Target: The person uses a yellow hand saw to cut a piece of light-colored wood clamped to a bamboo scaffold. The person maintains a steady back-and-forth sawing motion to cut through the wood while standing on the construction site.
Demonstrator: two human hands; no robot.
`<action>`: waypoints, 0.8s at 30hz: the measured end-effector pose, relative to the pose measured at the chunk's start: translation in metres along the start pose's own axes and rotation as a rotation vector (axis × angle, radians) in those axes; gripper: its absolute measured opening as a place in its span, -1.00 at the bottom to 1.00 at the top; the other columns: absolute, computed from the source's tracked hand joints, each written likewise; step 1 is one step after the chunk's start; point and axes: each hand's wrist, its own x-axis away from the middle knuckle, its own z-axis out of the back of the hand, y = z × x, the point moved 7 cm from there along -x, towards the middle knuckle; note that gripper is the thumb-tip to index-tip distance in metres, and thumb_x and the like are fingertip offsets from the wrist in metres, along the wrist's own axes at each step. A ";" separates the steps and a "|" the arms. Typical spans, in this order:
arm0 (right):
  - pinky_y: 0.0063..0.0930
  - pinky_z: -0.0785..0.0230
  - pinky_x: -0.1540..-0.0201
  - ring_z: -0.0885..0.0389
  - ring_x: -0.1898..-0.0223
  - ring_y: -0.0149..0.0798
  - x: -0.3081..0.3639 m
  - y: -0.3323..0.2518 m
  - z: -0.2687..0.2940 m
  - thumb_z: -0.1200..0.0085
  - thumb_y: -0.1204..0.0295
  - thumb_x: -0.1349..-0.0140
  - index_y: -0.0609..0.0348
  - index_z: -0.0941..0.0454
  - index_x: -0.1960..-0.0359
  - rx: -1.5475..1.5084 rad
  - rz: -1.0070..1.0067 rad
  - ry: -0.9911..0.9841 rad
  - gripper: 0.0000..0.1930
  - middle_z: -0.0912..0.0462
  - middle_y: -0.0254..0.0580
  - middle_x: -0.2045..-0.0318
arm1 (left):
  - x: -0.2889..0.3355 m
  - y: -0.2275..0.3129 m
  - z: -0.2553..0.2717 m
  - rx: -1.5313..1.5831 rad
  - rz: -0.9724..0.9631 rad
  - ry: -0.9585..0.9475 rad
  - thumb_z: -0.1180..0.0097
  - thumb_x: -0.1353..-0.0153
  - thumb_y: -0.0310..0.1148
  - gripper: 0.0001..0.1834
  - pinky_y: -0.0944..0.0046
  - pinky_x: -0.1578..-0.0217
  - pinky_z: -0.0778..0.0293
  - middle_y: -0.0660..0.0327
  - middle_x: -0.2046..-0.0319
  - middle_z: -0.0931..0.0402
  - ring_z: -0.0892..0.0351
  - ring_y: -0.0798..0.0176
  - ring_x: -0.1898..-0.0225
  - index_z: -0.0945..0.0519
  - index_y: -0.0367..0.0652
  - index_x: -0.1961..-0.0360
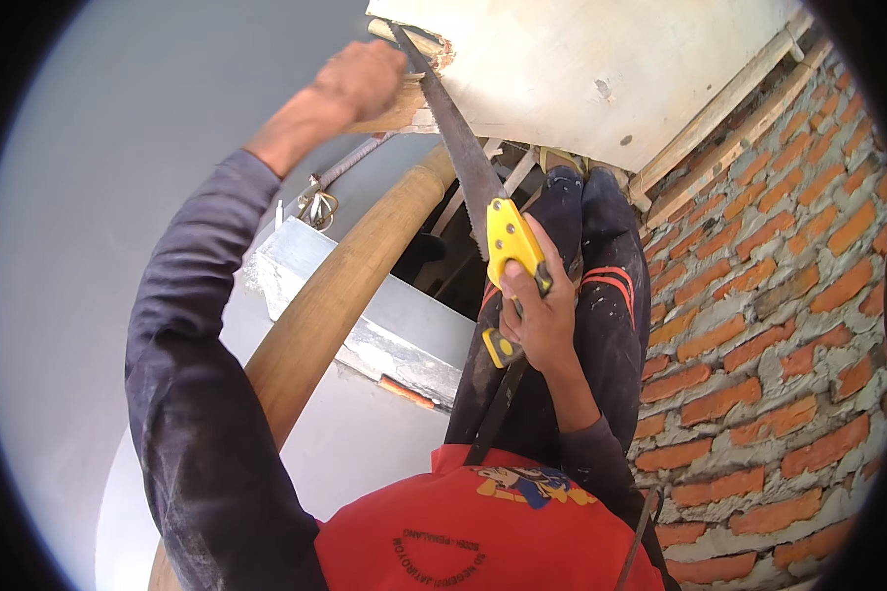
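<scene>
My right hand (542,315) is wrapped round the yellow and black handle of a hand saw (460,148). The saw's toothed blade points up and away, and its tip lies by a broken, splintered wooden end (419,44) at the corner of a pale board (572,69). Beside that tip my left hand (365,81) is closed, its fingers curled. What it grips, if anything, is hidden behind the hand. A light wooden piece (394,110) juts out just below it.
A thick bamboo pole (350,281) slants past my left arm. Behind it runs a pale concrete ledge (394,325). On the right rises a brick wall (759,384), with wooden battens (729,128) along the board. My legs (606,256) are below the board, over a dark gap.
</scene>
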 end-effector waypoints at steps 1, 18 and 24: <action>-0.70 -0.09 0.71 -0.27 0.71 -0.64 0.008 0.001 0.008 -0.01 0.46 -0.31 0.11 -0.19 -0.36 0.050 0.001 0.022 -0.43 -0.52 -0.33 0.44 | -0.002 -0.010 -0.006 0.038 -0.008 0.004 -0.05 -0.19 -0.41 -0.80 -0.01 0.18 -0.57 -0.13 0.34 -0.62 -0.63 -0.22 0.26 -0.67 -0.29 0.29; -0.53 -0.42 0.30 -0.56 0.42 -0.42 0.047 -0.069 0.027 -0.08 0.39 -0.27 0.23 -0.28 -0.30 0.636 0.215 -0.053 -0.44 -0.66 -0.15 0.26 | 0.051 -0.076 0.033 -0.080 0.196 -0.178 -0.07 -0.22 -0.21 -0.67 -0.01 0.12 -0.50 -0.08 0.23 -0.62 -0.60 -0.12 0.12 -0.66 -0.28 0.26; -0.52 -0.43 0.20 -0.60 0.28 -0.38 0.095 -0.099 0.065 -0.09 0.39 -0.26 0.29 -0.30 -0.28 0.896 0.273 -0.019 -0.45 -0.64 -0.04 0.10 | 0.016 -0.091 0.021 0.166 0.170 0.037 0.05 -0.23 -0.19 -0.62 -0.03 0.13 -0.47 -0.13 0.20 -0.61 -0.59 -0.16 0.15 -0.62 -0.31 0.23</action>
